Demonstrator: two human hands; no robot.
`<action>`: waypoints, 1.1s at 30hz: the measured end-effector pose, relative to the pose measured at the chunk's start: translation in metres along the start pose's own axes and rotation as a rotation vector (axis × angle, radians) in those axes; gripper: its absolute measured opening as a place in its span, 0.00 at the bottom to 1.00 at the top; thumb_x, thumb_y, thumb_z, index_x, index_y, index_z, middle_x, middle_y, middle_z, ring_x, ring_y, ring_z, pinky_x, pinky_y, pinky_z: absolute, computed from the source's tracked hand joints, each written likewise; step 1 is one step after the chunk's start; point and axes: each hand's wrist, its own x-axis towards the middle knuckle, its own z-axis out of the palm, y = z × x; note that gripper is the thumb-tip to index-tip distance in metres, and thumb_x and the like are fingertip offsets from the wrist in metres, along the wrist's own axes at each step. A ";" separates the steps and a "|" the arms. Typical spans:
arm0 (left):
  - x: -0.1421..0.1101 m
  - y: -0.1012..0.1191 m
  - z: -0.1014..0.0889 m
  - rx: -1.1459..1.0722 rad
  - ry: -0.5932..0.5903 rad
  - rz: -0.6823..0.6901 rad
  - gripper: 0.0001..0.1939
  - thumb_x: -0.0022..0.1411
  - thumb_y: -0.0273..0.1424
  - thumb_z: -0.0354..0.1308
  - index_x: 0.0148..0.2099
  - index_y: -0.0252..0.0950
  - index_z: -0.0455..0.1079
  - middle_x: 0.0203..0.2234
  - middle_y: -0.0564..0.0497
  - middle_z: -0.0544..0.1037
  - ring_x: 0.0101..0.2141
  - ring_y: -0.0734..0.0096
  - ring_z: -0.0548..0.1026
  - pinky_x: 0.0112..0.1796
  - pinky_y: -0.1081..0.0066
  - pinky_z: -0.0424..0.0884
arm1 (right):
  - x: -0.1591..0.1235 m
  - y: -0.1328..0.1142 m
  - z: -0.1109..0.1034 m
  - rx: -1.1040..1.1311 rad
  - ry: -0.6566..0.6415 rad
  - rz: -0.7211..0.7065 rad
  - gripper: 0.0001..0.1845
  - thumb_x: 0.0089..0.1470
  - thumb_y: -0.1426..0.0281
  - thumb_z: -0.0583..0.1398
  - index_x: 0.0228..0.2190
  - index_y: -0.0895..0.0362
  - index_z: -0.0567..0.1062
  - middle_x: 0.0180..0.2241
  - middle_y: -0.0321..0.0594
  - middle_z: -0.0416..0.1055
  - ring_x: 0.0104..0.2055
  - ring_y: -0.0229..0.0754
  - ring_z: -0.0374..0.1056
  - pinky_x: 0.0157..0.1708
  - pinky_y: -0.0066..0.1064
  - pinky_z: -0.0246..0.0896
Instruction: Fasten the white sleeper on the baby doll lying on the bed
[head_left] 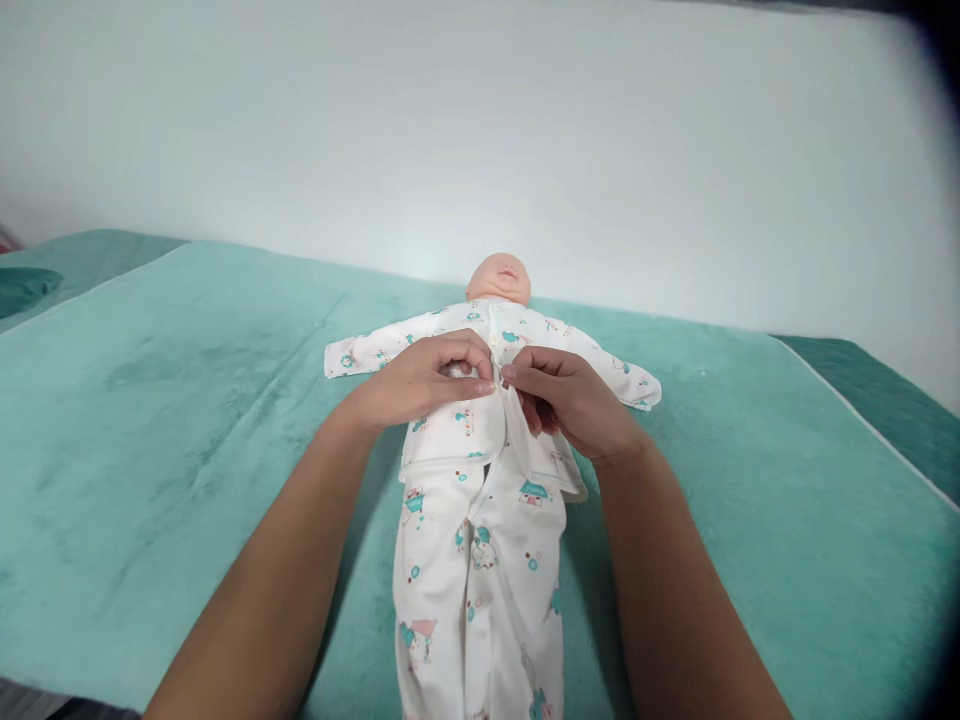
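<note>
A baby doll [501, 278] lies on its back, head away from me and arms spread. It wears a white printed jacket [450, 440] and matching trousers [480, 590]. Over the doll's chest, my left hand [431, 375] pinches one front edge of the jacket between thumb and fingers. Close beside it, my right hand [566, 392] grips the other front edge, its fingertips almost meeting the left ones. Below the hands the jacket front hangs apart, showing the trouser waist. The small fastening between the fingertips is mostly hidden.
A light green blanket [225, 400] spreads under the doll, over a darker green cover [862, 390] seen at both sides. A white wall [480, 130] rises right behind the doll's head.
</note>
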 end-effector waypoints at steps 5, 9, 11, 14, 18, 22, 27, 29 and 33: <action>0.000 0.002 0.000 -0.003 -0.003 -0.010 0.10 0.65 0.37 0.59 0.34 0.37 0.70 0.36 0.51 0.69 0.36 0.71 0.66 0.37 0.69 0.62 | 0.000 0.000 0.001 -0.033 0.016 0.002 0.19 0.57 0.57 0.65 0.23 0.56 0.69 0.14 0.30 0.66 0.15 0.30 0.59 0.14 0.22 0.46; 0.000 0.001 0.000 0.001 -0.008 -0.007 0.10 0.65 0.38 0.59 0.34 0.37 0.69 0.36 0.51 0.69 0.36 0.71 0.66 0.37 0.69 0.62 | 0.000 0.000 0.001 -0.048 0.014 0.004 0.19 0.57 0.56 0.65 0.23 0.55 0.69 0.15 0.30 0.67 0.15 0.30 0.60 0.14 0.22 0.47; 0.000 0.001 0.000 0.007 -0.005 -0.007 0.11 0.65 0.39 0.59 0.34 0.37 0.69 0.35 0.51 0.69 0.36 0.71 0.65 0.37 0.69 0.62 | 0.000 0.000 0.001 -0.049 0.009 -0.002 0.19 0.57 0.57 0.66 0.23 0.55 0.69 0.15 0.30 0.68 0.16 0.30 0.61 0.14 0.22 0.47; 0.000 0.000 0.000 0.017 -0.002 -0.005 0.12 0.65 0.40 0.59 0.34 0.37 0.69 0.35 0.51 0.69 0.35 0.71 0.65 0.37 0.69 0.61 | 0.000 0.000 0.002 -0.059 0.014 -0.008 0.20 0.56 0.56 0.66 0.23 0.56 0.68 0.16 0.30 0.69 0.16 0.30 0.62 0.14 0.22 0.48; 0.001 -0.001 0.000 0.018 -0.009 -0.010 0.13 0.66 0.39 0.58 0.32 0.37 0.67 0.34 0.52 0.68 0.35 0.71 0.64 0.37 0.69 0.61 | 0.000 0.000 0.003 -0.082 0.021 -0.008 0.21 0.55 0.54 0.66 0.23 0.56 0.68 0.16 0.31 0.69 0.16 0.31 0.62 0.14 0.22 0.48; 0.001 -0.001 0.001 0.022 -0.010 -0.013 0.15 0.67 0.39 0.57 0.30 0.36 0.65 0.35 0.52 0.68 0.36 0.71 0.65 0.39 0.68 0.61 | 0.000 0.000 0.002 -0.092 0.019 -0.007 0.22 0.55 0.54 0.66 0.23 0.56 0.69 0.16 0.31 0.69 0.16 0.31 0.62 0.15 0.22 0.49; 0.002 -0.001 0.000 0.017 -0.009 -0.016 0.14 0.67 0.39 0.57 0.31 0.36 0.68 0.37 0.51 0.70 0.39 0.70 0.68 0.41 0.68 0.63 | 0.000 0.001 0.003 -0.088 0.031 -0.005 0.21 0.59 0.54 0.63 0.23 0.55 0.68 0.15 0.32 0.68 0.16 0.32 0.62 0.15 0.22 0.49; 0.002 -0.001 0.000 0.012 -0.011 -0.019 0.14 0.67 0.38 0.57 0.31 0.36 0.68 0.38 0.51 0.71 0.40 0.69 0.69 0.42 0.68 0.64 | 0.000 0.001 0.002 -0.090 0.031 0.002 0.21 0.61 0.54 0.61 0.24 0.56 0.69 0.16 0.33 0.69 0.17 0.32 0.63 0.15 0.22 0.50; 0.002 -0.001 0.000 0.013 -0.002 -0.032 0.14 0.66 0.39 0.57 0.31 0.36 0.68 0.37 0.50 0.71 0.39 0.69 0.69 0.42 0.68 0.65 | 0.001 0.003 -0.001 -0.043 0.008 0.005 0.15 0.60 0.57 0.62 0.30 0.55 0.72 0.18 0.31 0.70 0.17 0.32 0.65 0.15 0.22 0.52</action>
